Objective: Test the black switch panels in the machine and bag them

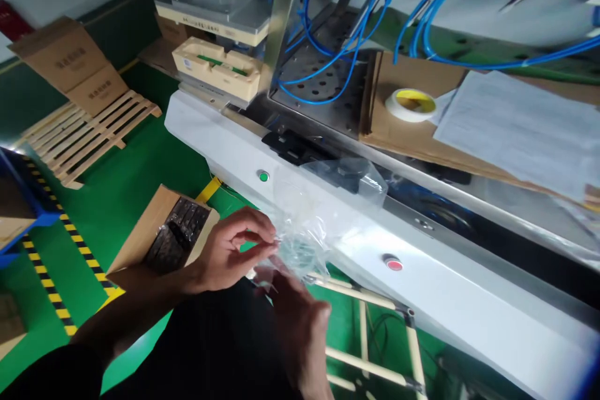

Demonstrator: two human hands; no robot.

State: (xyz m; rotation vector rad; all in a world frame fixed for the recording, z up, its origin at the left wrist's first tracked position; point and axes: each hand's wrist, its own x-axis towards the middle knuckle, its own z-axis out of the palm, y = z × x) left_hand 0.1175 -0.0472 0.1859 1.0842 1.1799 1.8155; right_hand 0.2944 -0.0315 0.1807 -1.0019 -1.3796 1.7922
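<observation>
A clear plastic bag (300,240) hangs over the white machine front, its upper end reaching toward black plastic parts (297,149) on the ledge. Part of a black piece shows through or beside that upper end; I cannot tell whether it is inside. My left hand (237,249) pinches the near edge of the bag between thumb and fingertips. Just below and to the right, my right hand (300,319) is closed on the same edge, somewhat blurred, with its fingertips partly hidden by the film.
A green button (264,176) and a red button (394,264) sit on the white panel (445,287). An open carton (135,237) with dark wrapped pieces stands at lower left. Tape (411,104) and white sheets (520,128) lie on cardboard. Blue hoses (356,56) hang above.
</observation>
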